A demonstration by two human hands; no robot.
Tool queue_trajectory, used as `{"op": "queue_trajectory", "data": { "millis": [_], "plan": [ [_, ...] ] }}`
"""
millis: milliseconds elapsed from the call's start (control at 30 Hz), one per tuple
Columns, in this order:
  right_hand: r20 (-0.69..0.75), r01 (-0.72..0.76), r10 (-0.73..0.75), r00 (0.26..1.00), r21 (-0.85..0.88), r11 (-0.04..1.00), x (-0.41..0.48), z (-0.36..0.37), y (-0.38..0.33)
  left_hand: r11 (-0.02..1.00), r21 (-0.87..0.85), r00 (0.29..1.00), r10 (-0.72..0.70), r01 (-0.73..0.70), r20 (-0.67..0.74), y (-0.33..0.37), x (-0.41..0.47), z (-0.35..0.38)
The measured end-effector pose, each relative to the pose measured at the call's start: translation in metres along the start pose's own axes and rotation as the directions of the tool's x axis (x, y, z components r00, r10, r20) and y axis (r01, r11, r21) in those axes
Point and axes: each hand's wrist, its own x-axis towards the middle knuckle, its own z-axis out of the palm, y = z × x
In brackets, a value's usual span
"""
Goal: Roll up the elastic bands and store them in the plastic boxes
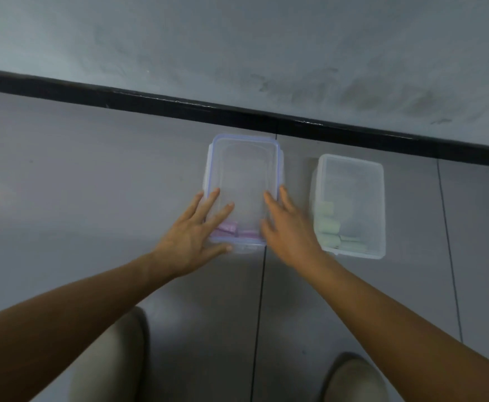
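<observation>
Left hand [191,239] lies flat with fingers spread and straight, pressing on the near left part of a clear lid [246,181] with a blue rim; its thumb reaches along the lid's near edge. It grips nothing. Right hand [289,227] is blurred, but its fingers look straight and laid along the lid's right edge, seemingly holding nothing. The lid sits on a box [212,169] on the grey floor [92,184]. Purple rolls [228,227] show through the lid between the two hands, at the box's near end. Just right of the right hand stands a second box [353,169], uncovered, with green rolls [328,227] at its near end. Beyond the fingertips runs a black skirting [179,101].
</observation>
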Motion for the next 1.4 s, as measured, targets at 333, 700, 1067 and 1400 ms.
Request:
{"op": "queue_trajectory", "data": {
  "millis": [333, 700, 1067, 1400],
  "plan": [
    [0.095, 0.001, 0.017, 0.995, -0.191, 0.982, -0.016, 0.020, -0.005, 0.990, 0.137, 0.998, 0.013, -0.006, -0.055, 0.010, 0.004, 0.006],
    [-0.121, 0.025, -0.039, 0.992, -0.113, 0.993, -0.018, 0.048, 0.003, 0.943, 0.326, 0.976, 0.134, -0.071, -0.174, 0.033, 0.010, 0.004],
    [-0.033, -0.020, 0.028, 0.999, 0.227, 0.974, -0.024, 0.042, 0.008, 0.978, 0.206, 1.000, -0.010, 0.015, -0.027, 0.022, 0.005, 0.015],
    [-0.165, -0.103, 0.196, 0.966, 0.449, 0.887, -0.012, 0.018, 0.013, 0.982, -0.079, 0.977, -0.180, 0.172, -0.117, 0.015, 0.000, -0.005]
  ]
}}
